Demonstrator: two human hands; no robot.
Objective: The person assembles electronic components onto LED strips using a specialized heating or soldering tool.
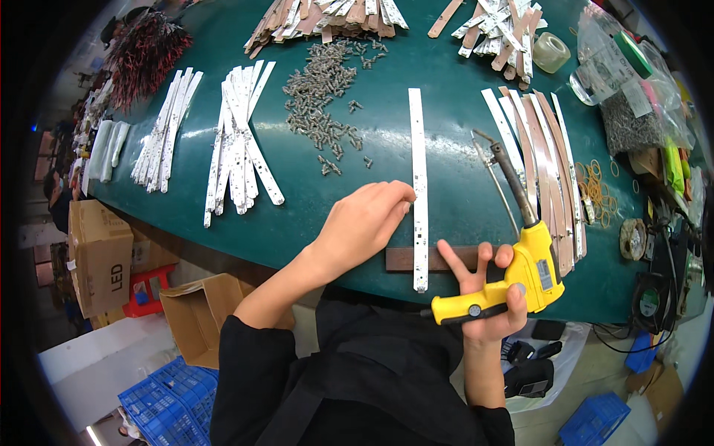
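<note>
A long white LED circuit strip (419, 171) lies lengthwise before me, its near end across a dark brown bar (400, 259) at the table edge. My left hand (364, 221) is closed in a pinch at the strip's left edge; whatever the fingertips hold, if anything, is hidden. In my right hand (494, 308) is a yellow soldering gun (537, 267), gripped by its handle, with index and middle fingers spread forward. Its metal tip and thin feed tube point up and away, over the table right of the strip, apart from it.
Small metal parts (320, 93) are heaped beyond my left hand. White strips (238, 149) lie in piles at left, with more strips (547, 171) under the gun's right side. Rubber bands (595, 193), a tape roll (552, 52) and a bag of small parts (628, 123) sit at right.
</note>
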